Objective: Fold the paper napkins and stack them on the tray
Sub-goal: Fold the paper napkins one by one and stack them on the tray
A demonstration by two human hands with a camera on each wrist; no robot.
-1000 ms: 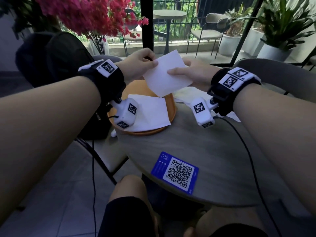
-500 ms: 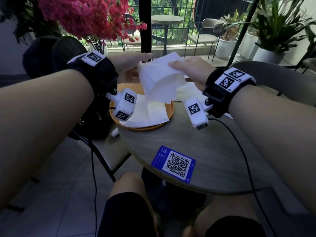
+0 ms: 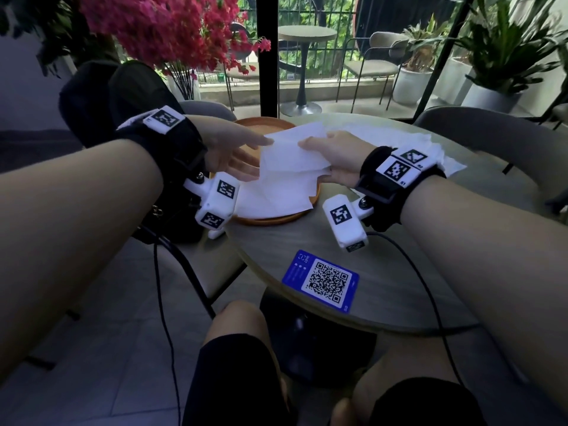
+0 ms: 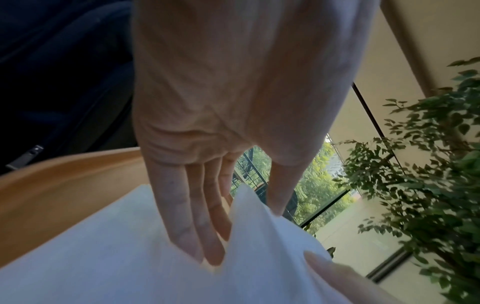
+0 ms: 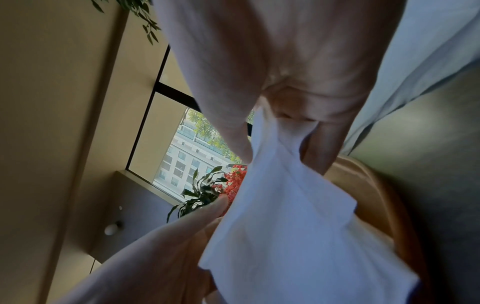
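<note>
A folded white napkin [image 3: 292, 153] hangs just above the orange tray [image 3: 267, 221], over another folded napkin [image 3: 276, 196] lying in it. My right hand [image 3: 316, 155] pinches its right edge, thumb on top; in the right wrist view the napkin [image 5: 280, 216] bunches between thumb and fingers of that hand [image 5: 275, 144]. My left hand [image 3: 255, 155] reaches in with straight fingers and touches the left edge. In the left wrist view the hand [image 4: 241, 226] has the napkin's edge [image 4: 259, 236] rising between thumb and fingers. A pile of unfolded napkins [image 3: 399, 138] lies behind my right wrist.
The round grey table [image 3: 384, 272] carries a blue QR card [image 3: 321, 284] near its front edge. A black bag [image 3: 123, 96] sits on the chair to the left, with pink flowers [image 3: 169, 29] above it. A grey chair [image 3: 491, 139] stands at the right.
Both hands have come down and forward with the napkin, from held up in the air to just over the tray. The napkin has gone from one flat sheet to a folded one.
</note>
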